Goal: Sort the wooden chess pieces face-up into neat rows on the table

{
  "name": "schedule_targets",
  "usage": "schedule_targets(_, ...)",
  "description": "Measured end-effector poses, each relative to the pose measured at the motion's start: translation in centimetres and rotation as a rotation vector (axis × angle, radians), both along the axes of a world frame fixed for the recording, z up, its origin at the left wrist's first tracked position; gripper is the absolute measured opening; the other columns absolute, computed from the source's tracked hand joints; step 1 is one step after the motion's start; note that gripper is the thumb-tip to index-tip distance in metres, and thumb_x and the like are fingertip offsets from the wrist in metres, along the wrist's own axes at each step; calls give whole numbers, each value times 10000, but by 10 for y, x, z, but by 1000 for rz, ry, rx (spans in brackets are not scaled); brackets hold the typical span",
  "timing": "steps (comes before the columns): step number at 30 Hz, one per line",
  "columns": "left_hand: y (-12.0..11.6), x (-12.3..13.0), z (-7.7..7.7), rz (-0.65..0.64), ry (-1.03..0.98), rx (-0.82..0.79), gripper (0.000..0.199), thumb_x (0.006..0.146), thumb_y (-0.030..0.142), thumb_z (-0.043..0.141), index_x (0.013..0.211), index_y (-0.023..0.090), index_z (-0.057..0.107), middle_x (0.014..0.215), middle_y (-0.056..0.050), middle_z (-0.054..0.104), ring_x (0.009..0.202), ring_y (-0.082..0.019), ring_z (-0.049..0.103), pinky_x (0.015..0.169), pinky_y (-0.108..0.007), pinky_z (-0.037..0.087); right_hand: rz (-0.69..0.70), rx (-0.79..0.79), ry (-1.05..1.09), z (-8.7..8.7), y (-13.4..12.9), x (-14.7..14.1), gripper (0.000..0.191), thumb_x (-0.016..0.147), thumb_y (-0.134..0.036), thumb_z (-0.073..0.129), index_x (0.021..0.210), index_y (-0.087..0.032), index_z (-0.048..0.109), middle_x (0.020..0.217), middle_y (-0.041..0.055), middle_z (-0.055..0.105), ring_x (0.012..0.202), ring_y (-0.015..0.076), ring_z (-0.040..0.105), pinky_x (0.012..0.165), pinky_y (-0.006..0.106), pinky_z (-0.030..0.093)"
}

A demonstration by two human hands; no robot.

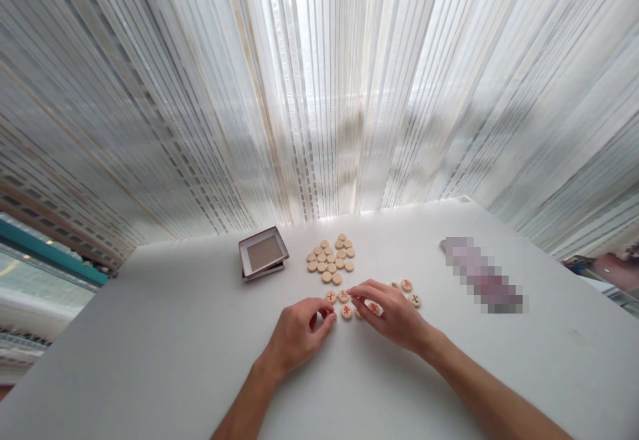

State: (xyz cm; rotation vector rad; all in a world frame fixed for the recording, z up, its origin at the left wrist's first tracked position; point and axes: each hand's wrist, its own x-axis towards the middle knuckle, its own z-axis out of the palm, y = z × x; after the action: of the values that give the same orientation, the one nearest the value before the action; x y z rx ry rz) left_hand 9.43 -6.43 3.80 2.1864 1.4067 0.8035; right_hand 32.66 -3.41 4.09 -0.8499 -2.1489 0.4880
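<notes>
2 hands (299,335) at discs (346,311), perhaps touching

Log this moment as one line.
left hand: fingertips at a disc | right hand: at red-marked discs | blank-faced discs: grouped farther out | open box: left of them

1. White table (174,373), smooth-topped, its far edge by a striped curtain.
2. Far left: shallow open box (264,253), propped at a tilt on another box part (272,271).
3. Far middle: loose cluster of plain, round wooden pieces (322,267).
4. Nearer: similar pieces with red or black characters (346,311).
5. Right: elongated pinkish object (482,277), pixelated.
</notes>
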Motion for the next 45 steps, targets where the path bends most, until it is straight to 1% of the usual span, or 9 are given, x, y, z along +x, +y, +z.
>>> schedule_targets(8, 0, 0, 1, 8, 15, 4, 140, 893, 272, 574, 947, 241, 699, 797, 1, 697, 600, -134, 568, 594, -240, 453, 9, 16, -20, 1, -1, 0, 181, 969, -211, 510, 1082, -226, 651, 959, 69, 702, 807, 167, 667, 738, 278, 531)
schedule_targets(16, 1, 2, -3, 30, 33, 19, 109, 897, 263, 574, 928, 240, 676, 802, 9, 655, 607, -126, 548, 609, -237, 453, 14, 15, 1, 0, 0, 0, 179, 969, -215, 510, 1071, -222, 657, 962, 74, 704, 821, 169, 677, 738, 279, 541)
schedule_targets(20, 0, 1, -2, 30, 34, 18, 136, 916, 293, 553, 905, 232, 675, 800, 0, 661, 613, -129, 559, 601, -236, 450, 12, 22, 17, 1, 1, 0, 182, 972, -223, 508, 1071, -219, 661, 950, 74, 707, 813, 166, 683, 728, 273, 548)
schedule_targets(25, -1, -1, 1, -2, 28, 23, 107, 857, 276, 628, 950, 239, 667, 830, 4, 667, 620, -128, 581, 590, -228, 461, 2, 14, 10, 1, 1, 2, 175, 963, -214, 526, 1067, -222, 667, 952, 71, 706, 821, 171, 677, 733, 280, 548)
schedule_targets(29, 0, -1, 0, -4, 36, 22, 66, 872, 262, 608, 907, 235, 657, 832, 0, 659, 646, -135, 594, 597, -229, 461, -10, 11, -8, 1, 3, 3, 168, 962, -207, 533, 1061, -225, 667, 945, 65, 701, 827, 176, 669, 741, 293, 551)
schedule_targets(32, 0, 0, -1, -9, 46, 10, 48, 874, 251, 610, 898, 233, 647, 843, -1, 655, 673, -143, 602, 608, -232, 457, -38, 56, -47, 1, 5, 3, 199, 963, -240, 544, 1137, -227, 640, 987, 82, 695, 926, 213, 651, 809, 355, 561)
schedule_targets(36, 0, 0, -1, -11, 49, 4, 69, 870, 229, 623, 932, 242, 650, 866, 3, 654, 711, -146, 619, 643, -234, 467, -133, 125, -171, 0, 9, 6, 361, 965, -270, 545, 1323, -228, 532, 1223, 112, 642, 1197, 278, 544, 988, 480, 496)
schedule_targets(40, 1, 0, -1, -20, 52, 8, 69, 872, 229, 626, 932, 243, 657, 866, 6, 657, 698, -142, 619, 634, -232, 467, -209, 146, -302, -3, 18, 11, 412, 991, -271, 487, 1398, -208, 472, 1357, 109, 575, 1328, 295, 446, 1067, 512, 421)
schedule_targets(45, 1, 0, -1, -25, 53, 3, 87, 857, 205, 640, 936, 239, 654, 871, 13, 656, 692, -133, 604, 641, -230, 460, -260, 142, -401, -3, 31, 16, 415, 1022, -330, 420, 1415, -205, 470, 1419, 100, 534, 1371, 303, 403, 1099, 518, 364)
